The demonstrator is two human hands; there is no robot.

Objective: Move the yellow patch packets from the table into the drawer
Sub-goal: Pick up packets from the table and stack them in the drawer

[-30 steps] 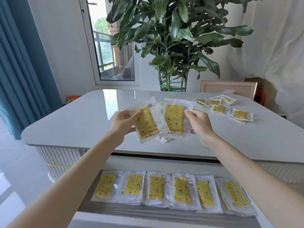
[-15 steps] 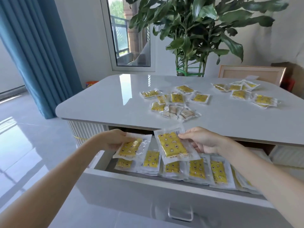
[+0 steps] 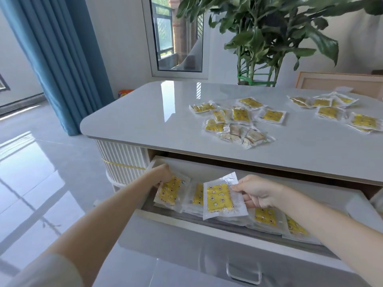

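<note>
The white drawer (image 3: pixel 207 237) under the table stands pulled open, with several yellow patch packets lying in a row inside. My left hand (image 3: pixel 163 175) reaches into its far left end and holds a packet (image 3: pixel 171 191) that lies low over the row. My right hand (image 3: pixel 257 191) pinches the upper right corner of another packet (image 3: pixel 220 198), held tilted just above the row in the middle of the drawer. Two loose groups of packets remain on the tabletop, one in the middle (image 3: pixel 236 119) and one at the right (image 3: pixel 335 109).
The white table (image 3: pixel 145 119) has a rounded left corner and a ribbed base. A big potted plant (image 3: pixel 267 38) and a wooden frame (image 3: pixel 339 81) stand behind it. A blue curtain (image 3: pixel 56 59) hangs at the left. The drawer front carries a clear handle (image 3: pixel 243 274). Glossy tiled floor lies left.
Both hands carried their packets from above the tabletop down into the open drawer. My left hand has gone to the drawer's left end, and my right hand's packet has sunk closer to the row.
</note>
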